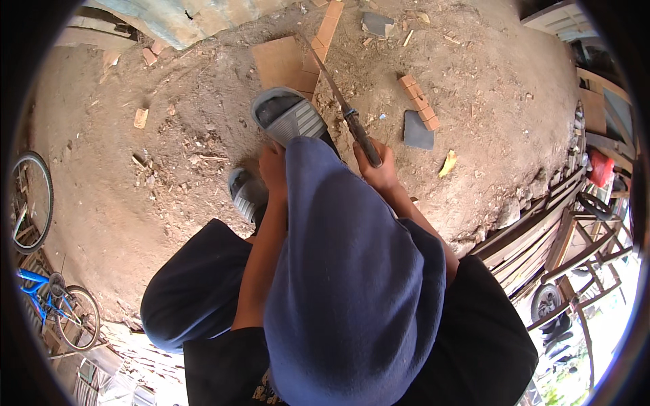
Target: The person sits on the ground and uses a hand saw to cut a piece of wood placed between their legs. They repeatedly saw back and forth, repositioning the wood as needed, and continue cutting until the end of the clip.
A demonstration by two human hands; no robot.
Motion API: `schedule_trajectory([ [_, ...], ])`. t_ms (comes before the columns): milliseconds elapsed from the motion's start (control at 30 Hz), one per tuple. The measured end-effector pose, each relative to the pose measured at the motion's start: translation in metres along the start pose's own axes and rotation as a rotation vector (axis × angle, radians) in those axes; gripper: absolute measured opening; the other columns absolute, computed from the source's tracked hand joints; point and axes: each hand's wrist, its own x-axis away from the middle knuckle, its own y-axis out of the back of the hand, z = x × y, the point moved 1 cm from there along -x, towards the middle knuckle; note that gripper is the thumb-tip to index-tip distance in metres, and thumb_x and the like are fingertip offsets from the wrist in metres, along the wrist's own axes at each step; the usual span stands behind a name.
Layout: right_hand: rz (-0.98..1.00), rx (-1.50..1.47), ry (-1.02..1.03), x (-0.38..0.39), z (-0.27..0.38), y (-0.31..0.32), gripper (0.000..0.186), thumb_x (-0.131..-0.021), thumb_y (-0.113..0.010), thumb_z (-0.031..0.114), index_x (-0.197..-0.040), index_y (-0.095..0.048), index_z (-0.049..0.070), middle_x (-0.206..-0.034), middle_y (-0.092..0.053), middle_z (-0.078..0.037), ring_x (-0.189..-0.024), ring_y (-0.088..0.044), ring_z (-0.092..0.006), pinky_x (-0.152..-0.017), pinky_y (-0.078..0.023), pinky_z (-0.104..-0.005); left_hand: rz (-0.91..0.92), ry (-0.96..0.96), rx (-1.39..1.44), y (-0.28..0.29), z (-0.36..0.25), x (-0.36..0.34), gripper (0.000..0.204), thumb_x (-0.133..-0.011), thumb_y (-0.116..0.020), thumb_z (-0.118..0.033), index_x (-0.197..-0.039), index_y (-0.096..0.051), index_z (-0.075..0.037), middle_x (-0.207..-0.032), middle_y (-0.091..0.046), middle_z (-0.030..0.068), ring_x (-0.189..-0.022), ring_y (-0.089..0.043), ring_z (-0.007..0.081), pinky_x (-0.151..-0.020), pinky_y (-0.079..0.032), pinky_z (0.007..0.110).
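Note:
My right hand (376,167) grips the dark handle of a long, thin blade (333,86), which points up and slightly left over the dirt. My left hand (272,166) is low beside my raised navy trouser leg (349,264), just below a grey sandal (284,115); its fingers are curled and partly hidden, and what they hold is unclear. A second grey sandal (245,193) shows left of that hand. Reddish-brown boards (276,59) lie ahead, and a notched row of small reddish blocks (420,101) lies to the right beside a dark grey flat piece (418,134).
Corrugated sheeting (156,20) edges the dirt ground (162,183) at the top. A blue bicycle (40,291) and another wheel (42,196) are at the left. Stacked timber (525,230), a wooden frame, tyres and a red bag (599,166) line the right side. A yellow scrap (447,162) lies near my right hand.

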Motion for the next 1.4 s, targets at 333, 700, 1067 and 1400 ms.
schedule_trajectory([
  [333,0.043,-0.106,-0.009,-0.011,0.005,0.002,0.021,-0.091,-0.060,0.016,-0.079,-0.058,-0.001,-0.062,-0.050,-0.002,-0.059,-0.046,-0.0082,-0.052,-0.039,-0.0300,-0.126,0.004,-0.074,-0.016,0.013,-0.003,0.057,-0.097,-0.040,-0.045,-0.084,-0.063,0.005,-0.088,-0.063,0.0291,-0.087,-0.058,0.0495,-0.076,-0.044,0.053],
  [700,0.053,-0.096,-0.001,-0.002,-0.001,0.003,0.023,-0.091,-0.061,0.018,-0.078,-0.057,-0.001,-0.063,-0.049,-0.002,-0.058,-0.044,-0.0082,-0.051,-0.038,-0.0307,-0.095,-0.417,-0.270,-0.020,0.040,-0.015,0.060,-0.098,-0.035,-0.044,-0.083,-0.064,0.006,-0.085,-0.063,0.0300,-0.087,-0.057,0.0514,-0.076,-0.044,0.054],
  [1067,0.044,-0.135,-0.072,-0.016,0.020,0.001,0.025,-0.091,-0.061,0.019,-0.076,-0.057,0.000,-0.060,-0.048,-0.001,-0.058,-0.043,-0.0078,-0.051,-0.037,-0.0302,-0.014,-0.268,-0.179,-0.010,0.011,-0.004,0.047,-0.097,-0.037,-0.037,-0.092,-0.060,0.004,-0.089,-0.063,0.0296,-0.087,-0.057,0.0521,-0.076,-0.043,0.056],
  [1400,0.055,-0.159,-0.109,-0.021,0.022,-0.001,0.024,-0.091,-0.063,0.019,-0.078,-0.059,0.000,-0.062,-0.050,-0.001,-0.060,-0.045,-0.0075,-0.053,-0.038,-0.0293,0.005,-0.194,-0.319,-0.027,0.042,-0.022,0.056,-0.097,-0.035,-0.043,-0.087,-0.064,0.004,-0.090,-0.063,0.0305,-0.087,-0.058,0.0524,-0.077,-0.044,0.056],
])
